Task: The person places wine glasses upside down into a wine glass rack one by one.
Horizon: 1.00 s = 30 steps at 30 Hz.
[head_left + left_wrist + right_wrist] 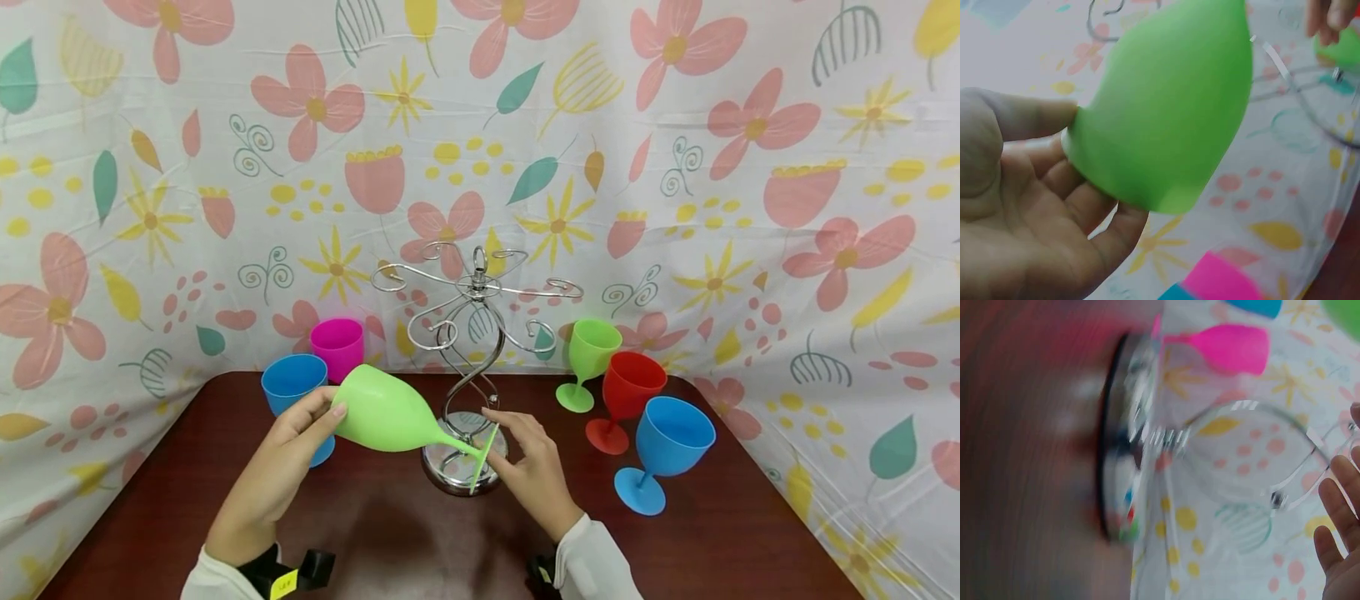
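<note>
Sleeved wrists sit nearest us, and just beyond them we hold the light green plastic goblet (384,411) on its side, in front of the chrome wire glass rack (471,350). Our left hand (281,467) cups the bowl near its rim with curled fingers; our right hand (531,465) has fingertips at the flat green foot (483,457), though we cannot tell how firmly it grips.

We judge the foot could snag the rack's round mirrored base (461,457), which it nearly touches, or a curled arm above could knock the goblet loose.

Left of the rack stand a blue plastic goblet (292,385) and a magenta one (337,347); right of it a second green (589,357), a red (627,393) and another blue (663,450). Open dark wooden table (390,533) lies only in front of the rack; the flowered cloth backdrop (675,167) closes in behind
</note>
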{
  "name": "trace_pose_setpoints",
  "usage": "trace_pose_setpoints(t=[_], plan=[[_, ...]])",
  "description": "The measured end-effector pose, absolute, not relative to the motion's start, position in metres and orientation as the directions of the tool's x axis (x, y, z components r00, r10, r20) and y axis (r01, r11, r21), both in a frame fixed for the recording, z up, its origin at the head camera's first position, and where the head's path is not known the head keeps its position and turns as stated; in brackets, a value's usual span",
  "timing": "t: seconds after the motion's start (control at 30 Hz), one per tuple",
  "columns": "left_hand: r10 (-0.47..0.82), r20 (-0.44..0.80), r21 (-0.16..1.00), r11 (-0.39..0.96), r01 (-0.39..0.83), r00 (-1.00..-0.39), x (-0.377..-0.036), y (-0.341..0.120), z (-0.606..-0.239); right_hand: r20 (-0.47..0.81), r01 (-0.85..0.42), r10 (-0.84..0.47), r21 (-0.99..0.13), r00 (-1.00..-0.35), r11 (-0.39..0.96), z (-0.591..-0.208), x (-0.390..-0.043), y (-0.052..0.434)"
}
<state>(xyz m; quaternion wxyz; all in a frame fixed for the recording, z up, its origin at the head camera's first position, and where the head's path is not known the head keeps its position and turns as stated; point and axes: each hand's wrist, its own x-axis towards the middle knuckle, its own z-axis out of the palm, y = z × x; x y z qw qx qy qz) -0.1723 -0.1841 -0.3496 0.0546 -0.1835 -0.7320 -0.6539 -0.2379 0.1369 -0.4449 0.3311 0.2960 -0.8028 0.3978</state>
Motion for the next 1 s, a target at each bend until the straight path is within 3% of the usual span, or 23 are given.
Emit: trace_pose_setpoints(t=[0.17,0.4,0.6,1.0], plan=[[0.201,0.261,0.964,-0.007,0.265,-0.944,-0.179,-0.171,-0.355,0.692,-0.699,-0.152,-0.643,-0.705,0.314,-0.435,-0.223,0.123],[0.237,0.219,0.976,-0.055,0.212,-0.947,-0.182,-0.165,-0.358,0.49,-0.494,-0.131,-0.87,-0.862,-0.002,-0.422,-0.21,0.112],[0.307,0.21,0.978,-0.083,0.193,-0.928,-0.182,-0.162,-0.359,0.424,-0.405,-0.079,-0.896,-0.902,-0.183,-0.422,-0.204,0.105],[0.422,0.155,0.988,-0.092,0.128,-0.893,-0.184,-0.165,-0.362,0.446,-0.438,0.019,-0.869,-0.895,-0.232,-0.421,-0.197,0.1]])
